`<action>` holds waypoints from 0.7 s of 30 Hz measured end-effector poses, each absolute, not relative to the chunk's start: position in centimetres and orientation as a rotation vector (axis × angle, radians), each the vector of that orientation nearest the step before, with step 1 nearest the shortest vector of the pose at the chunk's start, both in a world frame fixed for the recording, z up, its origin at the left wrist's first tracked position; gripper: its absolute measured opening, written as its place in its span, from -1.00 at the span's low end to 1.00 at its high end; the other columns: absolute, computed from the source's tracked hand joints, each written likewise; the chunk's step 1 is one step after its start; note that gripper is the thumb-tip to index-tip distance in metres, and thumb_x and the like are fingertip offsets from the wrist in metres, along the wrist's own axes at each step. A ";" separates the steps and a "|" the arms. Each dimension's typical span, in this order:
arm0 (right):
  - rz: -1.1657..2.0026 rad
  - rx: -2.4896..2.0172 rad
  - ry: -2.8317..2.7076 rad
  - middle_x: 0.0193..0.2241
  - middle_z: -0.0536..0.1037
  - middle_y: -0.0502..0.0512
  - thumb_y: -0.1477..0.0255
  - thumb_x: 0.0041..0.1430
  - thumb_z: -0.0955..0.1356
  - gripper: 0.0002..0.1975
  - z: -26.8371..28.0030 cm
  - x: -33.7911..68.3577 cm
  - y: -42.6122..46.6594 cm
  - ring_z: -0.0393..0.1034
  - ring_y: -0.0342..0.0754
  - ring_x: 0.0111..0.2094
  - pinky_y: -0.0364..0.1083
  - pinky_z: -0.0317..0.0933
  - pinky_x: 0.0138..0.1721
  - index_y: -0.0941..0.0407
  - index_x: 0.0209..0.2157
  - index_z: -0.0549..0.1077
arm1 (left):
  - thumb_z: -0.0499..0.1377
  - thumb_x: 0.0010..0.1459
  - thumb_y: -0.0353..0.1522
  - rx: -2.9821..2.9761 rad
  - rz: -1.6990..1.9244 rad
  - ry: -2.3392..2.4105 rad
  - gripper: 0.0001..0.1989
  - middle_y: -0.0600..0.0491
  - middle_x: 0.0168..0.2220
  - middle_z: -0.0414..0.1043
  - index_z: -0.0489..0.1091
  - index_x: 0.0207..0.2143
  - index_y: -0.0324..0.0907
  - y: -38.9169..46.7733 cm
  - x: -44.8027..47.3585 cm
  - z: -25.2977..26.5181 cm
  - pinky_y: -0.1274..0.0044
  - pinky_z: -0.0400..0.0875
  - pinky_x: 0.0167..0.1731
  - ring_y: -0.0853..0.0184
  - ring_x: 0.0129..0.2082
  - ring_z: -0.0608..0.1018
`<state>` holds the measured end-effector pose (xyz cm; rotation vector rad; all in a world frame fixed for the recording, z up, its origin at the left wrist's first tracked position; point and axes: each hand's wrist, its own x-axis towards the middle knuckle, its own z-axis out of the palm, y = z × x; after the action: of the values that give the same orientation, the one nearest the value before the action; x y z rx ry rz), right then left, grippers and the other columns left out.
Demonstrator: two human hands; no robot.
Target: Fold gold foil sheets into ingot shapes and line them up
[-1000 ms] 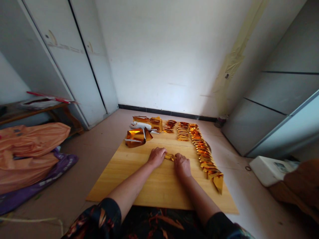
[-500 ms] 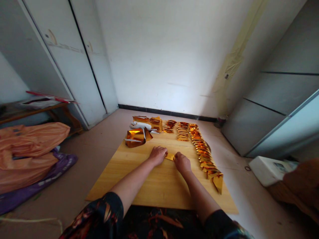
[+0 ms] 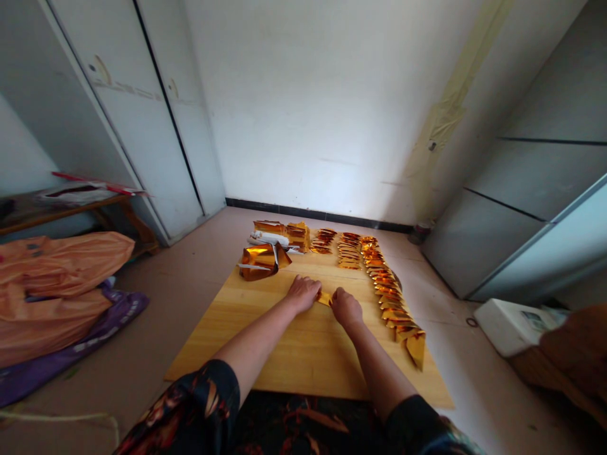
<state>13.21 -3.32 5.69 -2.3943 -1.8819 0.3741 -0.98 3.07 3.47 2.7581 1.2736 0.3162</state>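
Note:
Over the middle of the wooden board [image 3: 284, 354], my left hand [image 3: 305, 294] and my right hand [image 3: 346, 308] grip the two ends of a small folded strip of gold foil paper [image 3: 325, 298]. The fingers of both hands are closed in a pinch, and the strip's ends are hidden in them. Along the board's right side runs a long row of folded gold foil pieces [image 3: 386, 287]. Two shorter rows lie farther back, one the middle row [image 3: 349, 249] and the other the left row [image 3: 324, 241].
At the board's back left are a curled gold foil sheet [image 3: 258, 260], a stack of gold foil paper [image 3: 298, 236] and a white roll [image 3: 268, 238]. Orange and purple bags [image 3: 61, 272] lie on the floor at left. A white box [image 3: 515, 325] stands at right.
My left hand has shifted slightly to the right, toward my right hand, and less of the foil strip shows between them. The rows of folded pieces look the same.

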 end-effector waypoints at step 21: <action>0.426 -2.184 -1.939 -0.26 0.54 0.10 0.61 0.15 0.23 -0.75 4.4 14.5 -3.3 0.41 -0.13 -0.24 -0.22 0.10 -0.31 0.11 -0.31 0.52 | 0.10 0.23 -0.38 3.071 0.374 1.035 -0.87 0.03 -0.32 0.41 0.43 -0.33 -0.17 2.9 -1.6 2.3 0.48 0.18 -0.29 0.28 -0.22 0.37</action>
<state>14.52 -3.25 4.38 -2.1839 -1.9393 0.4255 -1.64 2.87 2.29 3.0709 1.0350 0.3740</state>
